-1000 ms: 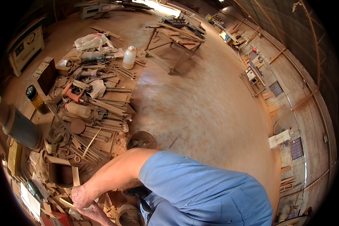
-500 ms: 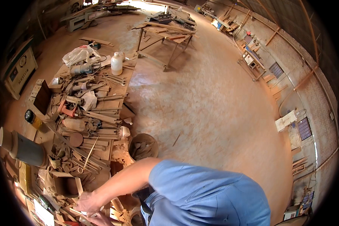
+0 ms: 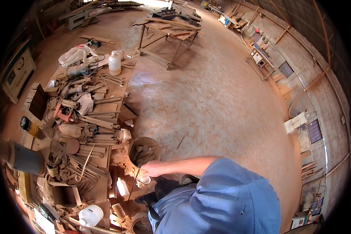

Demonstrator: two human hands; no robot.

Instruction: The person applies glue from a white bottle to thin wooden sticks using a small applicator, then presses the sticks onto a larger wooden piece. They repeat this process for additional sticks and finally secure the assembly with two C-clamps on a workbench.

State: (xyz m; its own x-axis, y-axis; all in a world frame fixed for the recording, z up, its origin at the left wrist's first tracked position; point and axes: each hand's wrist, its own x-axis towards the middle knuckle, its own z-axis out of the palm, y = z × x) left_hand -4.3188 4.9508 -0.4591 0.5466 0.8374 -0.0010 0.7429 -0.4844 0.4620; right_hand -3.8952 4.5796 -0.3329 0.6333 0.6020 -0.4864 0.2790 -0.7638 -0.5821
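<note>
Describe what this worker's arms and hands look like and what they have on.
One arm shows: a bare forearm ending in a bare hand, no glove, watch or ring visible. A loose, creased light-blue short sleeve covers the upper arm and shoulder. The other hand is out of view.

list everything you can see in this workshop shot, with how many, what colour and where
Round bucket: one, dusty brown, on the floor beside the bench, scraps inside.
Small cup: one, white, on the floor just below the hand.
Plastic bottles: at least three, white; tall one at the bench's far end, small one and a jug near the lower edge.
Workbench: one, brown, left side, covered with tools and wood strips.
Plastic bag: one, whitish, far end of bench.
Trestle table: one, wooden, far across the floor.
Hand: one, reaching by the bucket's rim; which hand, cannot tell.
</note>
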